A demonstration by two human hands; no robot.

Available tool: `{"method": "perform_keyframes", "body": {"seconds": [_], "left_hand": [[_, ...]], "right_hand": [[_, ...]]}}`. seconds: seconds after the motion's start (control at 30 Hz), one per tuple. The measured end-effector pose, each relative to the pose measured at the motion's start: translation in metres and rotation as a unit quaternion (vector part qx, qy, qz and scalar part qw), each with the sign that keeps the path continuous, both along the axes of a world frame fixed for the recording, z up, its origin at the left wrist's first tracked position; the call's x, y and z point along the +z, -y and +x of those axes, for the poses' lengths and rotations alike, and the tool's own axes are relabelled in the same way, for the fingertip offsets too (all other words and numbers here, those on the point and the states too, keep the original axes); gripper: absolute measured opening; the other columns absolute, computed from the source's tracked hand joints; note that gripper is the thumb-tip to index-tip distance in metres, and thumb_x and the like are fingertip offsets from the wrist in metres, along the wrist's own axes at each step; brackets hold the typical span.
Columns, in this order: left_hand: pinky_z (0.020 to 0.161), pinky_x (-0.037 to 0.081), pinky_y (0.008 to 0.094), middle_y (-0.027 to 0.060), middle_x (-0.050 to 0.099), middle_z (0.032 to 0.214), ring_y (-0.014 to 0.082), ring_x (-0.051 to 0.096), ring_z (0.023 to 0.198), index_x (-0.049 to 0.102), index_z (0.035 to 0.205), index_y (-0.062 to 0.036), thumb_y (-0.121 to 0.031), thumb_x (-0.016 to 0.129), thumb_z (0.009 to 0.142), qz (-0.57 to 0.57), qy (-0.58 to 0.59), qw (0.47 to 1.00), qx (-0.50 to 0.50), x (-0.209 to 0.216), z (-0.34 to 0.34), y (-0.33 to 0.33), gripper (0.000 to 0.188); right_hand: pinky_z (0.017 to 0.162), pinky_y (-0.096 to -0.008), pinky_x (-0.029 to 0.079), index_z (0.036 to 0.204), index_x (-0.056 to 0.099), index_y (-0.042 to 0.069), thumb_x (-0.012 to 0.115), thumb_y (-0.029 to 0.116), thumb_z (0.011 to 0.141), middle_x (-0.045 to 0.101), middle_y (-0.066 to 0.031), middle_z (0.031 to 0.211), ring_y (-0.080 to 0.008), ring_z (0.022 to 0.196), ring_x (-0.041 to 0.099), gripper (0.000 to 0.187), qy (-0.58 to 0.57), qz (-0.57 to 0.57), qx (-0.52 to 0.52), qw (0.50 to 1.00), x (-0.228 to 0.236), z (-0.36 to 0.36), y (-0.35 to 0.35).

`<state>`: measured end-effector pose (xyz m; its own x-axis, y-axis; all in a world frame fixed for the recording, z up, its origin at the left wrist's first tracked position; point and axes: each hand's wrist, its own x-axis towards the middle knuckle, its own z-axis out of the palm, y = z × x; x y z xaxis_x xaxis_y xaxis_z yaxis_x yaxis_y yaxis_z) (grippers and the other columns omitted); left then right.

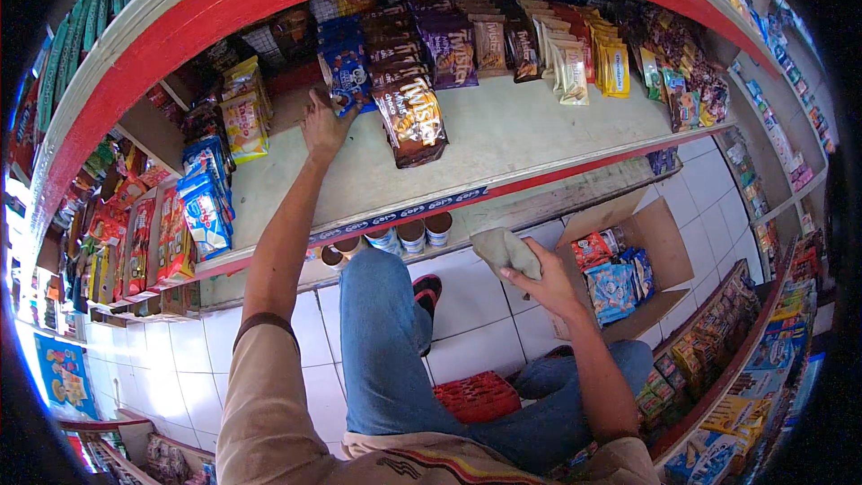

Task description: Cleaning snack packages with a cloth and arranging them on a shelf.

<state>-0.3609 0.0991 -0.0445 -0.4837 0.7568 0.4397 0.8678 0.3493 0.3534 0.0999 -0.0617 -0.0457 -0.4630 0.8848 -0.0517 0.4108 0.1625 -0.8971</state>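
My left hand [325, 128] reaches onto the shelf, its fingers closed at the lower edge of a row of blue snack packets [346, 72]. Some of the fingers are hidden against the packets. Just right of them stands a row of brown snack packets [409, 121], the front one nearest the shelf's edge. In my right hand [543, 280], held low in front of the shelf, is a crumpled grey-green cloth [501, 251]. The pale shelf board [503, 130] lies between the packets and its front edge.
Yellow packets [242, 117] and blue-white packets [205, 202] stand at the left. More snack rows, including yellow sachets [614, 70], line the shelf's back right. An open cardboard box [669, 251] with packets sits on the tiled floor. Cups [411, 235] stand under the shelf. A red crate [476, 395] is below me.
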Motion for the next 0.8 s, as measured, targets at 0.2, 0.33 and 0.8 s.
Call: {"method": "perform_keyframes", "body": {"seconds": [0.2,0.33,0.8], "left_hand": [[0.102,0.046,0.055,0.0307,0.063,0.122,0.046,0.056,0.123,0.038,0.139,0.0066,-0.059,0.08,0.075,0.044,0.013,0.999,-0.008,0.001,0.003,0.006,0.101],[0.099,0.047,0.0578,0.0286,0.064,0.119,0.045,0.059,0.117,0.044,0.129,0.0035,-0.063,0.078,0.076,0.028,0.044,0.998,-0.039,0.005,-0.001,0.009,0.092],[0.105,0.041,0.0617,0.0226,0.061,0.133,0.0409,0.052,0.13,0.039,0.142,0.0079,-0.068,0.074,0.077,0.0,0.032,0.999,0.004,-0.001,-0.004,0.0,0.106]], "right_hand": [[0.083,-0.0383,0.053,0.125,0.06,0.003,0.079,0.031,0.088,0.071,-0.0162,0.101,-0.0221,0.093,0.068,0.05,0.024,-0.007,-0.003,1.0,0.003,0.0,0.001],[0.082,-0.0381,0.053,0.123,0.061,0.003,0.078,0.031,0.087,0.071,-0.017,0.099,-0.023,0.092,0.069,0.049,0.025,0.008,-0.002,1.0,0.0,-0.003,0.001],[0.077,-0.0347,0.052,0.118,0.061,0.001,0.078,0.025,0.089,0.069,-0.0128,0.093,-0.0166,0.086,0.063,0.042,0.023,0.014,0.002,1.0,0.001,-0.008,0.004]]}}
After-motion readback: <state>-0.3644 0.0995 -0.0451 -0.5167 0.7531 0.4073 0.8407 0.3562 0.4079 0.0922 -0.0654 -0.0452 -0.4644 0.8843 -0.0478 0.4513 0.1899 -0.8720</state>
